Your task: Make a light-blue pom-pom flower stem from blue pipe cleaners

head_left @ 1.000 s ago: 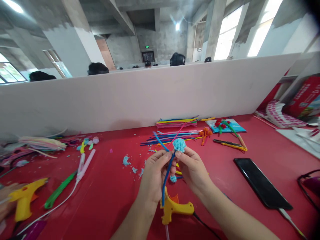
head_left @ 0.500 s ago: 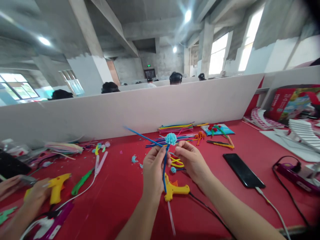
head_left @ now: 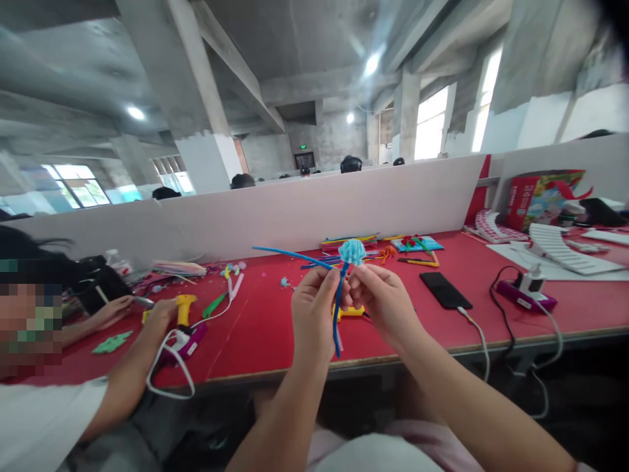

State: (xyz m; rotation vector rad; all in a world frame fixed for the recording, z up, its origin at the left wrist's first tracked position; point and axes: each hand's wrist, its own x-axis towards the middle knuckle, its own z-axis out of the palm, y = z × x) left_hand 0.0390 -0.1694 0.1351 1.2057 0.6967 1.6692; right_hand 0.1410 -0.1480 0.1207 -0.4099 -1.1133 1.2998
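My left hand (head_left: 312,313) and my right hand (head_left: 381,298) are raised over the red table's (head_left: 275,328) front edge, both pinching one blue pipe cleaner stem (head_left: 337,314). A light blue fuzzy ball (head_left: 352,251) tops the stem just above my fingertips. A loose blue end (head_left: 289,254) of the pipe cleaner sticks out to the left. The stem's lower end hangs below my left hand. A yellow glue gun (head_left: 350,311) lies on the table behind my hands, mostly hidden.
A co-worker sits at the left, a hand (head_left: 162,314) on another yellow glue gun (head_left: 185,308). Pipe cleaner bundles (head_left: 350,241) lie by the white divider (head_left: 314,210). A black phone (head_left: 445,289) with cable, a purple power strip (head_left: 525,295) and boxes (head_left: 540,196) sit right.
The view has pulled back and up, showing the table's front edge, my lap and the co-worker. My hands have lifted the stem off the table area toward me, still pinching it.
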